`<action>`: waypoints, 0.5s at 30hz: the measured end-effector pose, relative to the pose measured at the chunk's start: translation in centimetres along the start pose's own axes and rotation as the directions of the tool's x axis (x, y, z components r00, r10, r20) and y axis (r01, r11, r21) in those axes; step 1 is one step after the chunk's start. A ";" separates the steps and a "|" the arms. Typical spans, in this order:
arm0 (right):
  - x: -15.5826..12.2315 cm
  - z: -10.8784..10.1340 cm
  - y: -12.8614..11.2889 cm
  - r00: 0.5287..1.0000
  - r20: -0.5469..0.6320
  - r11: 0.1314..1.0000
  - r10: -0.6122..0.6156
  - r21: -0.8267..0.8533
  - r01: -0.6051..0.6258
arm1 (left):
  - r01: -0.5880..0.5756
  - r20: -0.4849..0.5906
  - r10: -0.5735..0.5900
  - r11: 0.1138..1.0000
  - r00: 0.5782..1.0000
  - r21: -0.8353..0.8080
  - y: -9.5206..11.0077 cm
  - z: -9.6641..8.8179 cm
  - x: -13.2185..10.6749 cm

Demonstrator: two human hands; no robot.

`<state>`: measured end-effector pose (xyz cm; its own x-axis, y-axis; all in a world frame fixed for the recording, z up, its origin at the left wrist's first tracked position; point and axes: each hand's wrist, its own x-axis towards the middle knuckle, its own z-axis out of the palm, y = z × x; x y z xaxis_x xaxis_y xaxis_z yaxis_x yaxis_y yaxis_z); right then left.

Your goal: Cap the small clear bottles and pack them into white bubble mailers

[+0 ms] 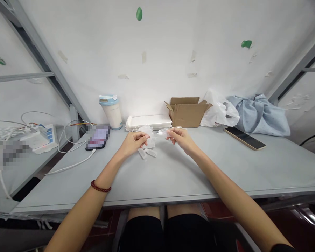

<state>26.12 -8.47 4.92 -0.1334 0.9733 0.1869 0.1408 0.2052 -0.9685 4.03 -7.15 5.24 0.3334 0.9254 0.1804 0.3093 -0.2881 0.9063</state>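
Over the middle of the desk, my left hand [136, 141] is closed in a pinch at a translucent white plastic piece [148, 131]; its exact kind does not show. My right hand [180, 137] has thumb and fingers pinched on a small clear plastic piece [162, 132], whose end points toward the left hand. A narrow gap separates the two hands. Just below my left fingers, small frosted plastic pieces [151, 152] lie on the desk. More clear pieces beside the right fingers are too small to make out.
Behind the hands are a stack of white trays [149, 120] and an open cardboard box [186, 113]. A cup [112, 113] and a charging phone [97, 137] are left. A white plastic bag [219, 108], a blue cloth bundle [261, 115] and another phone [244, 138] lie right.
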 end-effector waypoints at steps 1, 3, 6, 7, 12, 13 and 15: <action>0.0 0.0 0.0 1.000 0.002 1.000 0.002 -0.001 -0.002 | -0.012 0.016 0.012 1.000 1.000 0.009 0.0 0.0 0.0; 0.0 0.1 0.1 1.000 0.011 1.000 0.006 -0.004 -0.006 | -0.031 0.047 0.030 0.999 0.998 0.018 0.2 0.1 -0.2; 0.0 0.1 0.0 1.000 0.027 1.000 0.006 -0.015 -0.006 | -0.039 0.079 0.037 0.999 0.996 0.019 0.4 0.4 -0.3; -0.1 0.2 0.0 0.999 0.031 1.000 0.007 -0.018 -0.007 | -0.038 0.083 0.036 0.999 0.996 0.020 0.4 0.4 -0.3; -0.2 0.2 -0.2 0.998 0.052 0.999 0.020 -0.038 -0.018 | -0.039 0.086 0.038 0.999 0.996 0.011 0.3 0.5 -0.3; -0.2 0.3 -0.2 0.998 0.057 0.999 0.018 -0.046 -0.015 | -0.040 0.089 0.039 0.999 0.995 0.007 0.3 0.4 -0.3; -0.2 0.3 -0.3 0.998 0.060 0.998 0.014 -0.060 -0.010 | -0.040 0.095 0.040 0.999 0.995 -0.001 0.3 0.4 -0.3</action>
<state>25.81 -8.79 5.06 -0.1905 0.9680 0.1633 0.2005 0.2012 -0.9588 4.41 -7.61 5.30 0.4288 0.8855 0.1790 0.2948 -0.3244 0.8988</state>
